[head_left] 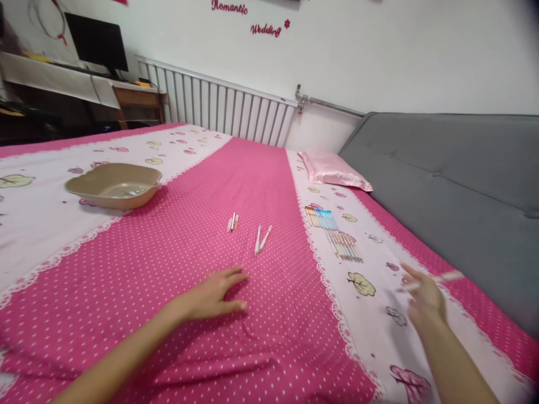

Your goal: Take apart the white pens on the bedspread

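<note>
We see the left hand (217,294) spread and empty over the bed (261,168), the right hand (426,303) grasping a blurred pen (451,276) near the headboard (446,151) edge, where a light, steady pinch should best control it.

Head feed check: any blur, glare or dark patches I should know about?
Head view: the right hand and the pale pen-like item it grips are smeared by blur, the left hand reads clearer; head view: soft sheen on the pink pillow, deep shadow under the desk.

Two bare forearms (135,349), seemingly slender
</note>
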{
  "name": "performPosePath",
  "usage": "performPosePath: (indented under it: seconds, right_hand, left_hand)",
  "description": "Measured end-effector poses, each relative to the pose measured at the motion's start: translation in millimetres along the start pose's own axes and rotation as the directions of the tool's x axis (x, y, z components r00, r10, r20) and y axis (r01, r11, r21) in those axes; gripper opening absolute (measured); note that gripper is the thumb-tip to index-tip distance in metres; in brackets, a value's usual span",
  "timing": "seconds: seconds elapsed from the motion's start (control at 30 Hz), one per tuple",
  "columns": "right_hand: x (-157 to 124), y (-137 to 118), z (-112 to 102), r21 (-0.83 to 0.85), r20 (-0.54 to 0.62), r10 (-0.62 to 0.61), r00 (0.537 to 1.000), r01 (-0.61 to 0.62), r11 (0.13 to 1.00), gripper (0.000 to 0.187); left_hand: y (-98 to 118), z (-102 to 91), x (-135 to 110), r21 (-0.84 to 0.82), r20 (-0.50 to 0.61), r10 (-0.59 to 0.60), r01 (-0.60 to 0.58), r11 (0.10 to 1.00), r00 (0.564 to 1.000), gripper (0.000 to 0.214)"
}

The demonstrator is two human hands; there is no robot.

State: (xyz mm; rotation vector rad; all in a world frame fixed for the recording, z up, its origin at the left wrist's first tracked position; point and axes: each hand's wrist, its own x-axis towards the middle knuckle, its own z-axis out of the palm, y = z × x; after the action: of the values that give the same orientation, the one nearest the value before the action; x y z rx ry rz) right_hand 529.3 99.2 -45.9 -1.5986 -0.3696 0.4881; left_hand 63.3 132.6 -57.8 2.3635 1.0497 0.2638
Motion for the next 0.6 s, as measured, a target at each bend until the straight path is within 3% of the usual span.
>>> performPosePath:
  seconds: [0.03, 0.1, 0.2, 0.3, 0.4, 0.47, 0.5, 0.53, 0.6]
  right_hand:
    - [-17.3, -10.2, 28.9, 0.05, 0.091, 0.023, 0.996, -0.027, 0.998, 0.031]
    - [-58.3, -24.4, 90.7, 0.186, 0.361, -0.059, 0.931, -0.01, 0.983, 0.035]
    - [-119.2, -26.0, 174.3, 0.235, 0.677, -0.138, 0.723, -0.035, 0.971, 0.035]
    - [-161.2, -13.7, 230.8, 0.174, 0.84, -0.132, 0.526, -0.031, 0.984, 0.034]
    - [-181.2, -1.4, 260.3, 0.182, 0.916, -0.131, 0.379, -0.102, 0.978, 0.037]
    - [-185.6, 6.3, 268.9, 0.205, 0.94, -0.143, 0.309, -0.177, 0.963, 0.042]
    - [-185.7, 10.4, 270.9, 0.206, 0.947, -0.143, 0.288, -0.204, 0.957, 0.045]
    - [-184.8, 14.7, 271.9, 0.204, 0.949, -0.138, 0.285, -0.214, 0.955, 0.046]
    - [-180.0, 22.5, 271.8, 0.197, 0.926, -0.121, 0.357, -0.185, 0.963, 0.046]
  left_hand:
    - [-0.2, -6.7, 7.4, -0.062, -0.079, 0.01, -0.015, 0.998, 0.997, 0.06]
    - [0.6, -18.1, 24.8, -0.197, -0.197, 0.01, -0.05, 0.979, 0.98, 0.048]
    - [3.6, -25.0, 53.0, -0.244, -0.4, -0.018, -0.088, 0.966, 0.916, 0.043]
    - [3.8, -19.5, 78.5, -0.302, -0.527, -0.083, -0.095, 0.948, 0.846, 0.046]
    - [-2.7, -6.9, 99.2, -0.398, -0.634, -0.204, -0.089, 0.913, 0.746, 0.043]
    - [-9.6, 3.3, 108.9, -0.434, -0.694, -0.252, -0.113, 0.894, 0.674, 0.033]
    - [-13.2, 8.6, 112.2, -0.45, -0.706, -0.263, -0.129, 0.884, 0.658, 0.029]
    - [-16.7, 13.8, 114.6, -0.469, -0.703, -0.27, -0.144, 0.872, 0.658, 0.027]
    - [-22.7, 22.9, 116.5, -0.5, -0.683, -0.286, -0.145, 0.854, 0.672, 0.027]
